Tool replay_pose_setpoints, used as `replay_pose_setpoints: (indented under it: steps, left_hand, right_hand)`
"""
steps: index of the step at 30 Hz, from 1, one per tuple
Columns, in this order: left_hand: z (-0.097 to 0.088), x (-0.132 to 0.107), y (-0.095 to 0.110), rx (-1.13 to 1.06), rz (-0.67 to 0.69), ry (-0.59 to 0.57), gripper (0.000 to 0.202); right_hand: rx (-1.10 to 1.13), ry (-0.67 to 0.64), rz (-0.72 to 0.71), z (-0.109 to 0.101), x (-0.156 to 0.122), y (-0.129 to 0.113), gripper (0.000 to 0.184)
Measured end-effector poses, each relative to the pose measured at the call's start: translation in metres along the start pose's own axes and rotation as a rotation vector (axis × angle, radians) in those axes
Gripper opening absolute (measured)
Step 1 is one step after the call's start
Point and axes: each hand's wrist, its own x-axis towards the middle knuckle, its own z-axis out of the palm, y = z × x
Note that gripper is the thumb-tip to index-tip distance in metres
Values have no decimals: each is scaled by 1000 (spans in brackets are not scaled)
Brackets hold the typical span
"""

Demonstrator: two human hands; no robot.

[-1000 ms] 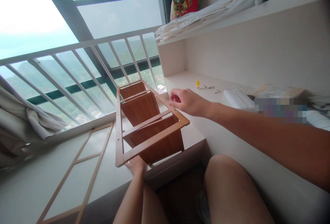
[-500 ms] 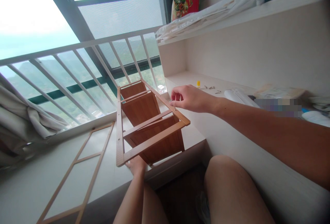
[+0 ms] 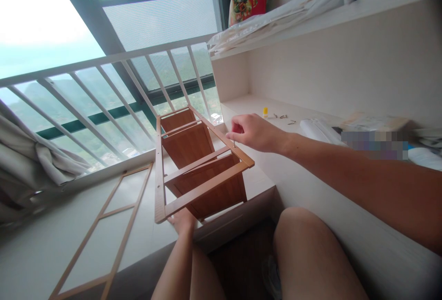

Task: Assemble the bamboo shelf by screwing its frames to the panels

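Note:
A brown wooden shelf unit (image 3: 198,194) stands tilted on the white surface, its open side frame facing up. My right hand (image 3: 247,129) is closed over the right rail of that frame, thumb and fingers pinching a thin metal rod (image 3: 234,143). The rod's lower end meets the rail; whether it is a screw or a hex key I cannot tell. Low at the near left corner, my left hand (image 3: 183,222) holds the unit from below, its fingers partly hidden behind the frame.
On the ledge right of the unit lie several loose screws (image 3: 283,117) and a small yellow-capped bottle (image 3: 265,112). A second slim wooden frame (image 3: 117,212) lies flat at left. White railings (image 3: 138,83) and a window stand behind. A shelf (image 3: 311,24) juts out above right.
My right hand's fingers have shifted and curled slightly around the metal rod, which now shows upright under them. My left hand and the shelf unit have stayed in place.

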Motion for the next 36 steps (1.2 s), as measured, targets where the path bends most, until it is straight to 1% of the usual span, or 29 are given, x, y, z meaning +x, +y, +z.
replay_pose_setpoints:
  steps: [6,13,20,25,28,31,36]
  left_hand:
    - [-6,-3,3,-21,-1,5,47]
    - [-8,-4,4,-39,-8,9,45]
    - [-5,-3,3,-1,-4,-2,44]
    - [-3,0,1,26,-5,-34,46]
    - [-2,0,1,11,-1,-20,45]
    - [-2,0,1,-2,5,0,45]
    - [0,-1,0,9,15,-4,45]
  right_hand:
    - [20,13,10,6,-1,1,27]
    - [2,40,44,10,-1,3,29]
    - [69,23,-22,8,-3,2,21]
    - [67,30,-23,2,-5,-3,21]
    - [47,35,-6,0,-5,-4,22]
    - [39,44,-16,3,-2,0,24]
    - [35,86,-64,11,0,7,24]
